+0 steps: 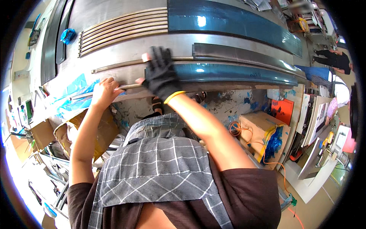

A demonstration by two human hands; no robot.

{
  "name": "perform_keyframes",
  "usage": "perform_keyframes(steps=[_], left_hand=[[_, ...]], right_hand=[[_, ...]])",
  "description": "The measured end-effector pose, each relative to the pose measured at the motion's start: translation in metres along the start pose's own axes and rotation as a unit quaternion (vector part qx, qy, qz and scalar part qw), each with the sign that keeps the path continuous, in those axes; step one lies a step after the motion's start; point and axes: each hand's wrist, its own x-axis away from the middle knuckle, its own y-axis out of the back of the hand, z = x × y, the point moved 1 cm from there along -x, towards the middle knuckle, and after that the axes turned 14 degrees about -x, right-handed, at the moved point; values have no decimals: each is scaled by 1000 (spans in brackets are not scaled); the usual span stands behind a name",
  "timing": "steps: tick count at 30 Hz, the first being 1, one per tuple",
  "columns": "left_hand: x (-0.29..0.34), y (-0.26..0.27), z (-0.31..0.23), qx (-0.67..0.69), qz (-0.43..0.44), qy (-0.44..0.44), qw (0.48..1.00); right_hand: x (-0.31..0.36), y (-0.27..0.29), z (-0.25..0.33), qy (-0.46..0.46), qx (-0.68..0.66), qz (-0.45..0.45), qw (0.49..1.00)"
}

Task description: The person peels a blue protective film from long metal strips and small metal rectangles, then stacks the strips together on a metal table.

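Observation:
My bare left hand (103, 91) is closed on a thin metal rod (131, 86) along the table's near edge. The rod's left end runs out over crumpled blue film. My right hand (162, 72) wears a black glove with bare fingertips and is smeared by motion. Its fingers are stretched out over the left end of a metal strip covered in blue film (228, 73). The right thumb is beside the rod; whether it touches is unclear. Just beyond lies another thin rod (118, 66), partly behind the right fingers.
Several parallel metal rods (122, 32) lie farther back beside a wide blue-filmed sheet (228, 23). A dark strip (236, 54) lies to the right, a blue tape roll (68, 36) at the left. Below are a cardboard box (259, 128) and an orange cord (280, 165). People stand far right.

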Motion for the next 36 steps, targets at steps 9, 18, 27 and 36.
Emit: perform_keyframes(steps=[9, 18, 27, 36], left_hand=[[-22, -13, 5, -45, 27, -14, 999], [-27, -14, 9, -36, 78, -18, 996], [-30, 5, -4, -152, 203, 71, 965], [-38, 1, -6, -202, 282, 142, 927]], right_hand=[[-3, -8, 4, -38, -85, -133, 987], [155, 205, -269, -283, 173, -336, 882], [241, 358, -446, -446, 197, -314, 815], [316, 457, -585, -480, 33, -364, 798]])
